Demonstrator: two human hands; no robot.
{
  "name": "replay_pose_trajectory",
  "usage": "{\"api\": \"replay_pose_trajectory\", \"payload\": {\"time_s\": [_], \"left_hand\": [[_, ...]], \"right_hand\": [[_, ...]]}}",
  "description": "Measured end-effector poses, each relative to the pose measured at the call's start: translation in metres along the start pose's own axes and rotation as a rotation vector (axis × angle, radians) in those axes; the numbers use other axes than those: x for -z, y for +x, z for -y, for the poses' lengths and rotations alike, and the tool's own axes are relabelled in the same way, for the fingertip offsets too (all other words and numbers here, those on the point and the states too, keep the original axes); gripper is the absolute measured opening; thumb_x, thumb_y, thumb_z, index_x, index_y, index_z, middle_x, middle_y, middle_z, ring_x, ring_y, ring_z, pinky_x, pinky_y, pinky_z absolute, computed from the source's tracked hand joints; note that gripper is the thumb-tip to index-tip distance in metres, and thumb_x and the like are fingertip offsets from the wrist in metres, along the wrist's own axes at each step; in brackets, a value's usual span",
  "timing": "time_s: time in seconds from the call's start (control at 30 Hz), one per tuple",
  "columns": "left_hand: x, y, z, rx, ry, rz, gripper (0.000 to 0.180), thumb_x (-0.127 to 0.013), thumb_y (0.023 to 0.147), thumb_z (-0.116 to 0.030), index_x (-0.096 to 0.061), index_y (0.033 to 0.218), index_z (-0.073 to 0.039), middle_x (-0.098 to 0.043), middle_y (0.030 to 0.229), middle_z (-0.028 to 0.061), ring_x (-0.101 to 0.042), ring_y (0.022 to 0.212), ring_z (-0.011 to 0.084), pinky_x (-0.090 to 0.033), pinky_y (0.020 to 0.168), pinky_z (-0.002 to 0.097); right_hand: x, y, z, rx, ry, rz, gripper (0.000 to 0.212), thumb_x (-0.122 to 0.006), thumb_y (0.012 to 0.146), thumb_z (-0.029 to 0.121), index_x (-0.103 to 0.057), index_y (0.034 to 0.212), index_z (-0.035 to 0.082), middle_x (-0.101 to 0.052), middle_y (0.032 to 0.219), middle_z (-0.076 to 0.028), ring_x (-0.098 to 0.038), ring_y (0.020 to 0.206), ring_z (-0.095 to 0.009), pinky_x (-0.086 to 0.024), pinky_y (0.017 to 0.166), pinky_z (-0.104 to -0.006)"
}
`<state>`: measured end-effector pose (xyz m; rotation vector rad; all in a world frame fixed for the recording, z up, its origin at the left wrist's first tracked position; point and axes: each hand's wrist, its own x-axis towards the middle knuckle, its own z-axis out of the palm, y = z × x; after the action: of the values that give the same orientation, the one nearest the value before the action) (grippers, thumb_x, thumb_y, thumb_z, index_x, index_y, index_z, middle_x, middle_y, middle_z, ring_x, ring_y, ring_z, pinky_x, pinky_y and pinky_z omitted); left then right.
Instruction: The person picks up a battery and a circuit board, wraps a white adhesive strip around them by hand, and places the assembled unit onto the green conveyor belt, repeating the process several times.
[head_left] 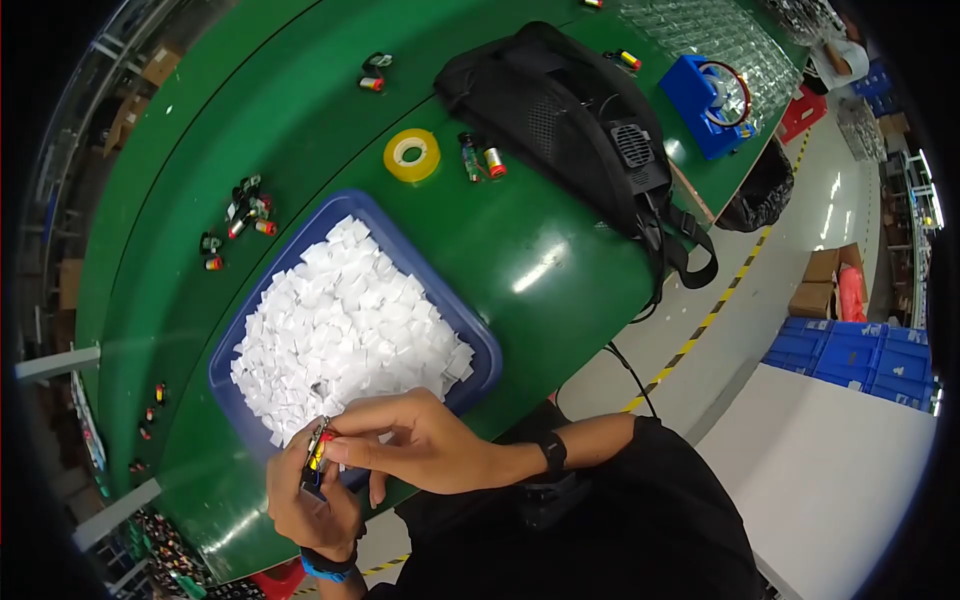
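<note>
Both my hands meet at the near edge of a dark blue tray (489,348) heaped with small white slips (345,320). My left hand (312,505) is closed round a small electronic assembly with a red and yellow battery cell (317,456) and dark parts. From the right, my right hand (425,440) pinches the upper end of that cell between thumb and fingers. Fingers hide part of the assembly, so its far side does not show. A roll of yellow tape (412,155) lies beyond the tray, beside a similar assembly (483,158).
A black mesh backpack (560,110) lies on the green table (540,330) at the far right. Past it stands a blue tape dispenser (705,105) near bubble wrap (690,35). More battery assemblies (248,208) are scattered left of the tray. Blue crates (850,355) stand at right.
</note>
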<state>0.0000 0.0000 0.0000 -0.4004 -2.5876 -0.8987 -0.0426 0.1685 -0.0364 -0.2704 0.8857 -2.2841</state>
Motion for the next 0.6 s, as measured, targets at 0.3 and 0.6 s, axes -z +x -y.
{"api": "replay_pose_trajectory", "payload": {"time_s": [0.3, 0.6], "left_hand": [[0.016, 0.051, -0.005, 0.091, 0.015, 0.195, 0.024, -0.065, 0.088, 0.001, -0.059, 0.112, 0.004, -0.070, 0.099, 0.0174, -0.068, 0.090, 0.0273, -0.055, 0.074, 0.0330], [0.088, 0.123, 0.206, 0.682, -0.071, 0.178, 0.034, -0.060, 0.098, -0.036, -0.067, 0.107, -0.004, -0.065, 0.084, 0.0003, -0.058, 0.070, 0.0047, -0.038, 0.050, 0.0195]], "right_hand": [[0.015, -0.012, 0.029, 0.154, -0.436, -0.052, 0.031, -0.062, 0.098, 0.022, -0.064, 0.118, -0.002, -0.063, 0.099, -0.010, -0.063, 0.071, -0.014, -0.049, 0.055, -0.0256], [0.016, -0.008, 0.045, 0.032, -0.725, 0.092, 0.029, -0.067, 0.095, 0.019, -0.066, 0.122, 0.008, -0.064, 0.099, -0.005, -0.063, 0.073, -0.012, -0.052, 0.064, -0.0263]]}}
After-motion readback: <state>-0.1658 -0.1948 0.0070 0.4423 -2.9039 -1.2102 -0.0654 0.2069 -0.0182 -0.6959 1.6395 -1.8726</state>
